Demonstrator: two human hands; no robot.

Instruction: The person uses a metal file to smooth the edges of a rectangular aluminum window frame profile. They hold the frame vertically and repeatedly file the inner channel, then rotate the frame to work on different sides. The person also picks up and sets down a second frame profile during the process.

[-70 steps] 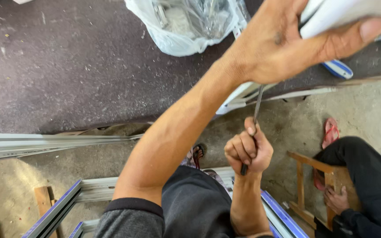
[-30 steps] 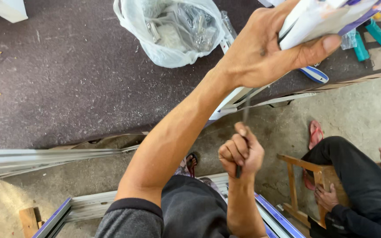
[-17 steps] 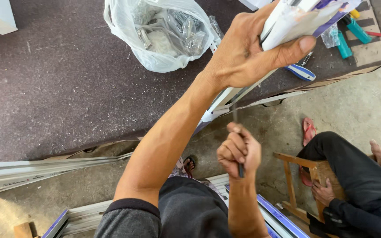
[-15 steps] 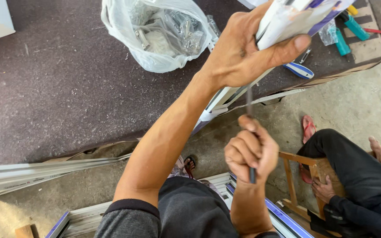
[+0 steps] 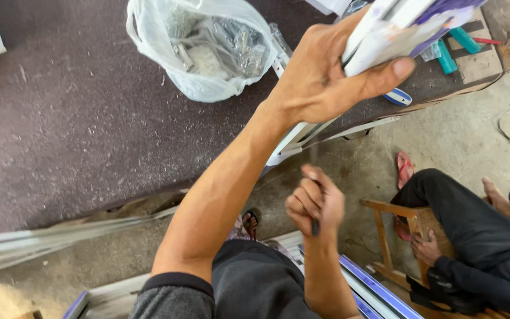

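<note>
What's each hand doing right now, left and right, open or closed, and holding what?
Left hand: closed around a white and purple frame piece.
Right hand: closed in a fist around a thin dark tool.

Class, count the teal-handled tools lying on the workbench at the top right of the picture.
2: one teal-handled tool just right of the left hand's thumb, another nearer the bench corner. More may hide behind the white profile.
</note>
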